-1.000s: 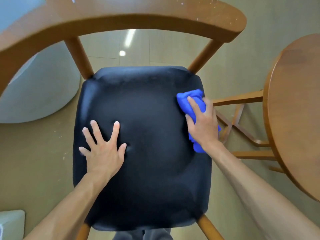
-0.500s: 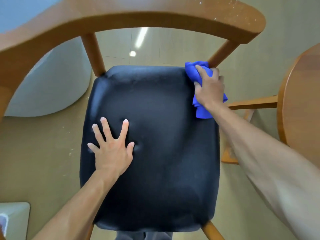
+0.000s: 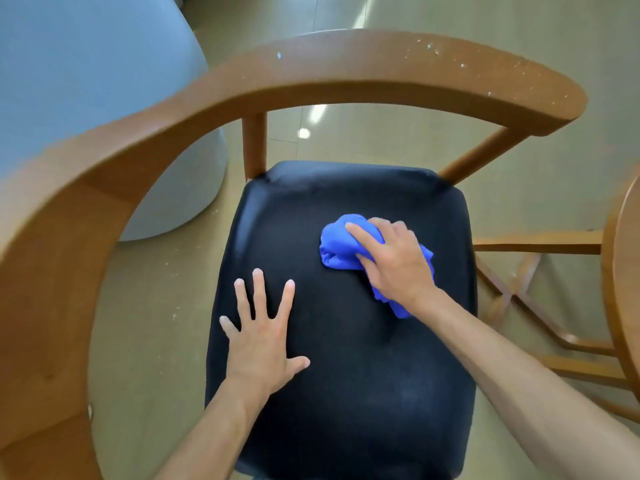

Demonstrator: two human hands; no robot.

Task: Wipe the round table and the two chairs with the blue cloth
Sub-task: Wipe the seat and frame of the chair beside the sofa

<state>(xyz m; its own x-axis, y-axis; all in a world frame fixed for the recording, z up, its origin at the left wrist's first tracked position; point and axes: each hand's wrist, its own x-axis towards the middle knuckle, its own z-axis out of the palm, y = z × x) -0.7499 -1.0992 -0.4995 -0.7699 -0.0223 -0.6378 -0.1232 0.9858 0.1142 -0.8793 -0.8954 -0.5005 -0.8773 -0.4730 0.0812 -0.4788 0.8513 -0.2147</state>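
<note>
A wooden chair with a curved backrest (image 3: 346, 74) and a black padded seat (image 3: 346, 393) fills the view below me. My right hand (image 3: 391, 261) lies on the bunched blue cloth (image 3: 337, 247) and presses it onto the seat's upper right part, fingers curled over the cloth. My left hand (image 3: 259, 337) rests flat on the seat's left side, fingers spread. The round wooden table (image 3: 627, 258) shows only as an edge at the far right.
The table's wooden legs and crossbars (image 3: 533, 244) stand right of the chair. A large pale grey rounded object (image 3: 86, 98) sits on the floor at the upper left. The beige floor (image 3: 149, 323) carries scattered white specks.
My right hand has slid the cloth from the seat's back right corner inward and toward me. The left hand stays flat on the seat. The view has tilted, showing more of the backrest.
</note>
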